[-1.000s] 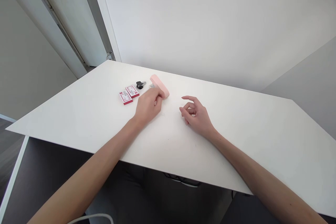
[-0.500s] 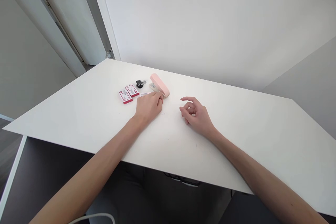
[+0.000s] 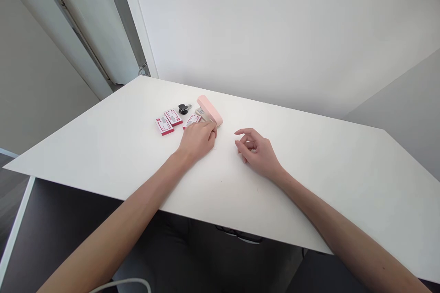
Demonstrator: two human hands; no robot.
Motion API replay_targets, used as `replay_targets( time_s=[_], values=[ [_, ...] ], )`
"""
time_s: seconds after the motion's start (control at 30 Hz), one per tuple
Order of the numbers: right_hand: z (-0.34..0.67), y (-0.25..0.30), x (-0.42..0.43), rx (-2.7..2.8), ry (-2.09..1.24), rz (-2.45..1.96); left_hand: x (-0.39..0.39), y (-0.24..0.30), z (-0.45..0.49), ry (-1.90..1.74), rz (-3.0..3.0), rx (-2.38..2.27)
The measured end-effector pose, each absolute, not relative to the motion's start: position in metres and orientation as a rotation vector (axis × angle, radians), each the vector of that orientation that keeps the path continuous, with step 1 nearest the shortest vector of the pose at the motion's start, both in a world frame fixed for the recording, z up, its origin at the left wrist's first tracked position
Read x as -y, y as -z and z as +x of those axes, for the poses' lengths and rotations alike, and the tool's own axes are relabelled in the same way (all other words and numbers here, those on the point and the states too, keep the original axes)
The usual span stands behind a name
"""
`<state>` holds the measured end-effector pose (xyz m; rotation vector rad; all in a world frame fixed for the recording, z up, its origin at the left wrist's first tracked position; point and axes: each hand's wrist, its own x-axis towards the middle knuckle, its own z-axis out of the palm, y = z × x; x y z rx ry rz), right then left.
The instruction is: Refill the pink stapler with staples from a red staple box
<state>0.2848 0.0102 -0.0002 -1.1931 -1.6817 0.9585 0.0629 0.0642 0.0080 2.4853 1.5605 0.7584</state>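
My left hand point(image 3: 198, 139) rests on the white table with its fingers curled closed. Its knuckles are against the near end of a pink stapler point(image 3: 210, 111); the fingertips are hidden, so whether they grip anything does not show. The stapler's pink top is spread apart from its pale base point(image 3: 200, 112). Partly behind my left hand lies a red-and-white box point(image 3: 193, 121). To the right, apart from the stapler, my right hand point(image 3: 257, 150) lies on the table, fingers loosely bent and apart, with nothing in them.
Two more red-and-white boxes point(image 3: 164, 125) lie side by side left of my left hand. Behind them is a small black-and-metal tool point(image 3: 183, 109), perhaps a staple remover. The white table point(image 3: 103, 146) meets a white wall point(image 3: 275, 32) at the back.
My left hand has shifted slightly to the right and toward me, showing more of the box behind it. My right hand has hardly moved. The stapler stays almost in place.
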Motion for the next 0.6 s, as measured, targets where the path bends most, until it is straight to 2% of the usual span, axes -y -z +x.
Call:
replay_targets(
  time_s=[0.3, 0.6],
  values=[
    [0.2849, -0.0003, -0.0103, 1.701, -0.937, -1.202, -0.0594, -0.0062, 0.0626, -0.639, 2.670, -1.156],
    [0.2852, -0.0011, -0.0101, 1.718, -0.925, -1.208, -0.0613, -0.0049, 0.0623, -0.659, 2.658, -1.144]
  ],
)
